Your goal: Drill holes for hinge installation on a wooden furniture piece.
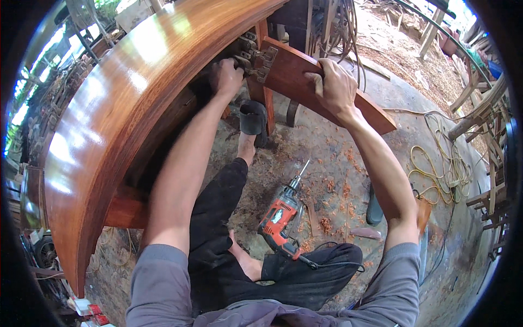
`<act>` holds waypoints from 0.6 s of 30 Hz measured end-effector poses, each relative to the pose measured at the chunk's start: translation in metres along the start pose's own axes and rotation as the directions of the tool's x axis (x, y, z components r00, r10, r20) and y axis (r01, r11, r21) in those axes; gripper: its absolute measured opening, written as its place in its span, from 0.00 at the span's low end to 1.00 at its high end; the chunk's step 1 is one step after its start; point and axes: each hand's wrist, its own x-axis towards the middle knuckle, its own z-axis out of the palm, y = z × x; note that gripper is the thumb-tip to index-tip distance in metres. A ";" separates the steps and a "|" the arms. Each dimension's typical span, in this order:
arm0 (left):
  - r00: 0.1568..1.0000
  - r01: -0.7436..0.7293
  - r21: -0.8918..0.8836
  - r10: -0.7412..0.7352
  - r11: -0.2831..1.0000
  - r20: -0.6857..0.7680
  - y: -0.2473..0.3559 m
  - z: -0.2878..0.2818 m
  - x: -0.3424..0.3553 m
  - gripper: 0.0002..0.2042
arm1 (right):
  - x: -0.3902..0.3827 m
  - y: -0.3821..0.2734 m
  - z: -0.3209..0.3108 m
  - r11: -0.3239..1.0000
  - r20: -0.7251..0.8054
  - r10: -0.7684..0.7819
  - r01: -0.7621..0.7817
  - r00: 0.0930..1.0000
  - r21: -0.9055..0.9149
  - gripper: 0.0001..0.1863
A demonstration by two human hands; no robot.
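Note:
A polished, reddish-brown wooden board (297,76) sticks out to the right from under a glossy curved wooden tabletop (117,90). My right hand (336,87) grips the board's upper edge, thumb on its near face. At the board's left end sits a metal hinge (266,64), with more metal fittings (246,49) in the shade beside it. My left hand (226,79) reaches under the tabletop's rim, fingers curled closed right next to these fittings. What lies within those fingers is hidden.
An orange-and-black power drill (280,220) with a long bit lies on the floor between my legs, its cord running right. Wood shavings (329,185) are scattered nearby. A coiled yellow cable (441,169), a dark sandal (374,206) and stacked timber (493,131) are to the right.

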 end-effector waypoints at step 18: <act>0.999 -0.004 -0.018 0.005 1.000 0.050 0.005 -0.003 -0.003 0.11 | 0.003 0.009 0.002 0.999 0.023 -0.018 0.017 1.000 0.036 0.19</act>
